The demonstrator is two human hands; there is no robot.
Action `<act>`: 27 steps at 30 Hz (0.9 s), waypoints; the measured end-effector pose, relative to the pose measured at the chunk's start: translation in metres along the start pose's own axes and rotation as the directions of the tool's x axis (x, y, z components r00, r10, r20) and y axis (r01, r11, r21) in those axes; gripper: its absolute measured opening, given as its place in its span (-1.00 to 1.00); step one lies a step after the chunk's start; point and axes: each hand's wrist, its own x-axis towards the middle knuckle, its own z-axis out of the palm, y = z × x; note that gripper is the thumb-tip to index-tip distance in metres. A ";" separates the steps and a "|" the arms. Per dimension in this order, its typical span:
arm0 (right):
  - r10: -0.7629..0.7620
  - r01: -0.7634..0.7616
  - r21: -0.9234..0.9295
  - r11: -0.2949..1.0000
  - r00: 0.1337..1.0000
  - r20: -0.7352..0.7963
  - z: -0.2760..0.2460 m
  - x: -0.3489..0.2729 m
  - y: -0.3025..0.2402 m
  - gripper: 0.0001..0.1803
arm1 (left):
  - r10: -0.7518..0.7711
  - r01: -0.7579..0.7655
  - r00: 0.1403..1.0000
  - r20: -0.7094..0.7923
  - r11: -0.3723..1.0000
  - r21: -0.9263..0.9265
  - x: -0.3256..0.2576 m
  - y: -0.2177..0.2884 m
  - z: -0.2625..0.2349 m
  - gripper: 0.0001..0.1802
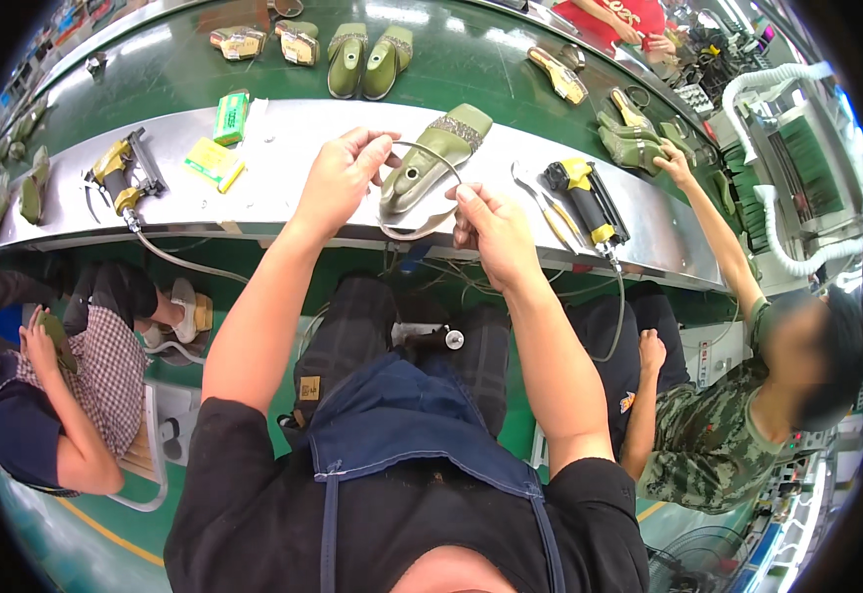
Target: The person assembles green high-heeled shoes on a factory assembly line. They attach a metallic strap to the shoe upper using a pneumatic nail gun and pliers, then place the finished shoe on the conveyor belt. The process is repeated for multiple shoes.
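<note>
Our left hand [350, 166] is pinching a thin looped strip [417, 236] in the upper centre of the frame, and our right hand [496, 219] is gripping its other side, slightly lower. Between them, a green slip-on shoe [463, 125] with a glittery band is lying on the silver bench edge [288, 124]; whether the loop is touching it, we cannot tell. Yellow-and-black pneumatic staplers [592, 203] are resting at upper left and upper right, pliers [560, 223] are lying beside the right one, and a co-worker's hand [677, 162] is reaching to green shoes [631, 150] farther right.
</note>
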 end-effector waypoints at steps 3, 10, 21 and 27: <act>-0.028 0.023 -0.050 0.998 0.995 -0.095 0.004 0.030 -0.001 -0.71 | -0.051 0.052 0.999 -0.003 0.998 0.048 0.036 -0.026 -0.005 -0.65; -0.100 -0.015 -0.412 0.911 0.961 -0.256 -0.005 0.062 0.036 -0.57 | -0.133 0.136 0.986 0.097 0.990 -0.025 0.042 -0.069 0.016 -0.62; -0.336 0.283 -0.337 0.898 0.935 -0.110 0.010 0.057 0.046 0.18 | -0.016 0.029 0.998 -0.054 0.967 0.252 0.001 -0.098 0.068 -0.44; -0.109 0.108 -0.060 0.992 0.994 -0.016 -0.054 0.015 0.012 -0.05 | 0.127 -0.265 0.955 0.268 0.770 0.580 -0.027 -0.022 0.066 0.08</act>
